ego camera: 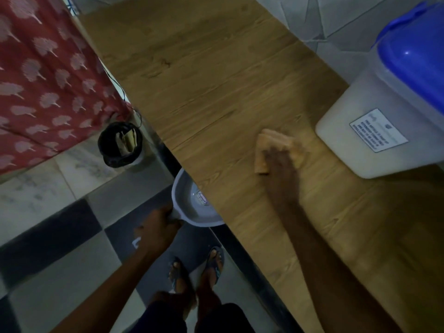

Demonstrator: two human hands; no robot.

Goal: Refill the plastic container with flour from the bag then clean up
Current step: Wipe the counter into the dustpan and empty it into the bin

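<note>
Pressing one cloth [276, 145] on table [216, 80], right hand [280, 162], one container [374, 131], one bowl [192, 205]

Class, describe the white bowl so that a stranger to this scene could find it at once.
Start at the wooden table and follow its near left edge. The white bowl is held there just below the edge, partly tucked under it, gripped at its rim by the left hand. Unlike the black bin on the floor, it is pale, shallow and held up.

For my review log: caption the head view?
Right hand wipes table with cloth; left hand holds bowl at edge.
</note>
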